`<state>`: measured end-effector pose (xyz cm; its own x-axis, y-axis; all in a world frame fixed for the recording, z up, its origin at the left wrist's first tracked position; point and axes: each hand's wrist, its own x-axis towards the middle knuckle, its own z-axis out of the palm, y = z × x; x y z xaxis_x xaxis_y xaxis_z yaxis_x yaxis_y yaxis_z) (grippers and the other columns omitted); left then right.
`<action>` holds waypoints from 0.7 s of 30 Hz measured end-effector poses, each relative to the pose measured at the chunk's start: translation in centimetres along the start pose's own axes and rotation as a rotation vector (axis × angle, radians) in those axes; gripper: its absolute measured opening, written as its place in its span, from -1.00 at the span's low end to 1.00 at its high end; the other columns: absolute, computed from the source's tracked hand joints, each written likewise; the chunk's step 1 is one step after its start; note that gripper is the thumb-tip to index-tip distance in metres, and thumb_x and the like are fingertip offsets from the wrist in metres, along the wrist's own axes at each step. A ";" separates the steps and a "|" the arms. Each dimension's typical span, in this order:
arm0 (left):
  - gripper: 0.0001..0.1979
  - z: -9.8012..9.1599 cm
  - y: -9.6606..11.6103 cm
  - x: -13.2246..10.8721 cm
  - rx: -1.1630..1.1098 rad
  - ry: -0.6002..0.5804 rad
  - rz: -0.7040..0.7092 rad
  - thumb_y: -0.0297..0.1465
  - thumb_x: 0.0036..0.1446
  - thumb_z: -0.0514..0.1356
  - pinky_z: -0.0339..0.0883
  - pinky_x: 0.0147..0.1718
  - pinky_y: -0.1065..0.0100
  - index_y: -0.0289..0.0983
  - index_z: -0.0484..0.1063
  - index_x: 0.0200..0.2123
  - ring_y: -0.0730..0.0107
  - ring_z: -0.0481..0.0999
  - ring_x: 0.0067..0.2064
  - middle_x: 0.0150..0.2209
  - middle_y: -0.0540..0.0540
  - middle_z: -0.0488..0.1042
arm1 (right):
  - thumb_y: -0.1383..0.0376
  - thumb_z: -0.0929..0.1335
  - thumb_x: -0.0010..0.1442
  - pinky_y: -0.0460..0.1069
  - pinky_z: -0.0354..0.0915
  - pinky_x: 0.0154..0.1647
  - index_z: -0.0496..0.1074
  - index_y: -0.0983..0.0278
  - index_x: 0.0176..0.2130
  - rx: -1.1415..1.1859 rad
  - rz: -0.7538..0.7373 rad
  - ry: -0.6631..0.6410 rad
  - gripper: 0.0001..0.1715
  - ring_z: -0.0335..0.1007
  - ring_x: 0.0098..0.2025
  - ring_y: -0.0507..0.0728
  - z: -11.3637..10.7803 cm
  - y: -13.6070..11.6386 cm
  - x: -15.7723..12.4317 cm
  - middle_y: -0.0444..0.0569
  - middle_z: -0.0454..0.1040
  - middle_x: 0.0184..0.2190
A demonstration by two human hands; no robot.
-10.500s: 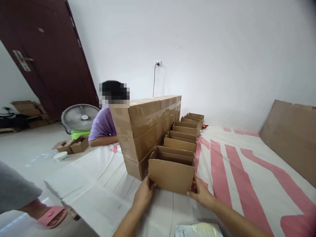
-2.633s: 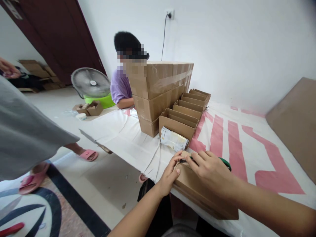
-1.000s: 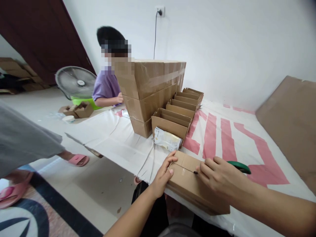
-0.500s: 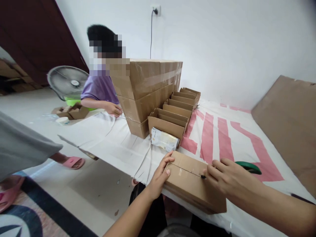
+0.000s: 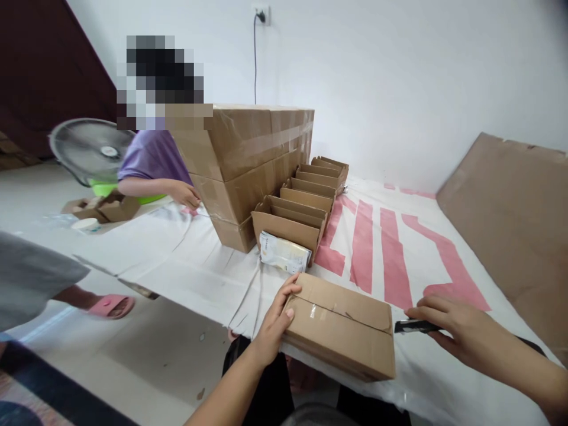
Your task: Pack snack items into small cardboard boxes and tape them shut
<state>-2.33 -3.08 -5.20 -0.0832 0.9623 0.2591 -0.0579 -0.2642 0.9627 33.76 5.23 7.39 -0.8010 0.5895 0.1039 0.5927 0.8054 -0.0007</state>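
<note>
A closed brown cardboard box (image 5: 341, 331) lies at the front edge of the cloth-covered table, with a seam along its top. My left hand (image 5: 273, 325) grips its left end, fingers on top and side. Just off the box's right end, my right hand (image 5: 448, 322) holds a black utility knife (image 5: 415, 326) that points left toward the box. Behind the box, white printed packets (image 5: 284, 251) lean against a row of open cardboard boxes (image 5: 288, 222).
Taped cartons (image 5: 248, 148) are stacked behind the open boxes. A person in purple (image 5: 151, 157) sits at the left, one hand on the table (image 5: 164, 260). A fan (image 5: 95, 151), another person's pink slipper (image 5: 110, 306) and a large cardboard sheet (image 5: 510, 219) are in view.
My right hand has moved right, off the box top, and the knife now shows clearly. My left hand still holds the box. The view has shifted slightly right.
</note>
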 end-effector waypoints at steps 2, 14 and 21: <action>-0.59 0.0 0.0 0.0 0.002 0.007 -0.001 -0.12 0.23 0.08 -0.19 0.30 -0.02 -0.16 0.30 0.08 -0.05 -0.05 0.39 0.40 -0.19 -0.02 | 0.59 0.21 0.08 -0.02 0.37 -0.28 0.40 0.12 0.02 0.101 0.078 -0.105 -0.39 0.49 -0.22 0.12 1.1 0.8 -1.2 -0.01 0.50 -0.18; -0.58 -0.1 0.0 0.1 -0.011 0.029 -0.025 -0.10 0.20 0.12 -0.21 0.30 -0.05 -0.16 0.33 0.05 -0.08 -0.04 0.39 0.39 -0.18 0.00 | 0.58 0.18 0.08 -0.01 0.40 -0.17 0.37 0.15 0.10 0.217 0.317 -0.188 -0.34 0.51 -0.15 0.13 8.9 1.4 -4.2 0.00 0.51 -0.13; -0.59 -0.2 -0.1 0.2 -0.007 0.015 -0.022 -0.11 0.21 0.10 -0.24 0.31 -0.04 -0.15 0.31 0.06 -0.06 -0.07 0.39 0.39 -0.16 -0.01 | 0.57 0.24 0.10 0.11 0.39 -0.07 0.40 0.22 0.07 0.046 0.251 -0.058 -0.42 0.45 -0.07 0.19 12.1 1.5 -4.5 0.07 0.48 -0.10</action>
<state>-2.48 -2.88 -5.28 -0.0965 0.9668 0.2365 -0.0671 -0.2434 0.9676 37.22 4.54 -5.07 -0.6333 0.7730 0.0375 0.7703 0.6343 -0.0648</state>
